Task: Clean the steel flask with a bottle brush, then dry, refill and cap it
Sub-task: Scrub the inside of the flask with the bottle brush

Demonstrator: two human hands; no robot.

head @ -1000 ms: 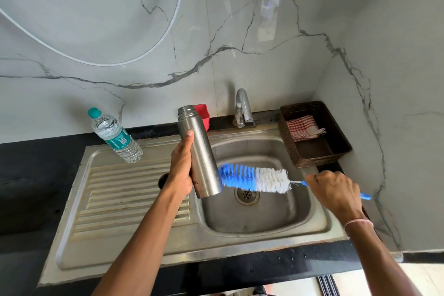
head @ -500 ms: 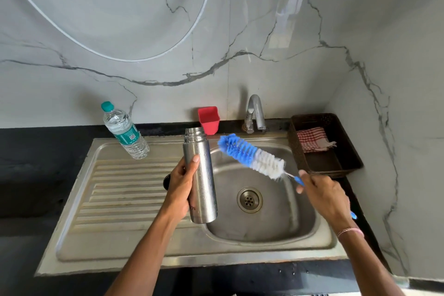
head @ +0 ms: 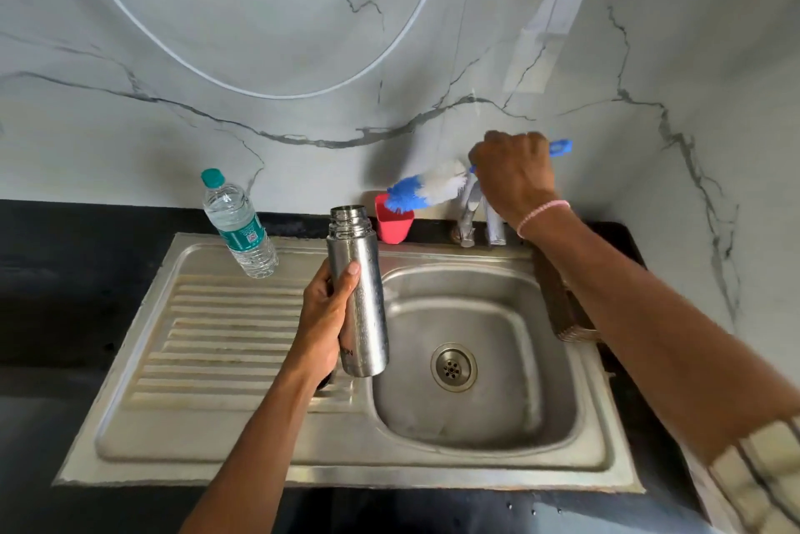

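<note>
Item, back-left of the sink [head: 259,464] set in the black table [head: 65,273]: clear water bottle [head: 239,221], teal cap, upright on the draining board. Its teal label carries a small square code; the wording is too small to read. Item, centre: left grip [head: 327,317], clasped around the lower half of the steel flask [head: 359,295], thumb lying up its front. The flask is uncapped and held near upright over the seam between draining board and basin, long axis front to back edge, open mouth uppermost. Dark lettering near its base ends in "ON"; the rest is hidden by the palm. Item, back edge: red cup [head: 393,224], just behind and right of the flask's mouth. Item: bottle brush [head: 426,189], blue-tipped with white bristles, its axis slanting from the handle end at upper right down to the tip at lower left, which overlaps the cup's rim in this view. The tip points toward the flask's mouth but lies apart from it, above and to the right. Item: right grip [head: 513,178], fisted on the brush handle, over the tap [head: 469,213]. Judged: it is the nearer grip to the tap, and insertion needs the brush brought left and turned steeper. Item, right edge: woven basket [head: 556,304], mostly hidden by the forearm.
</note>
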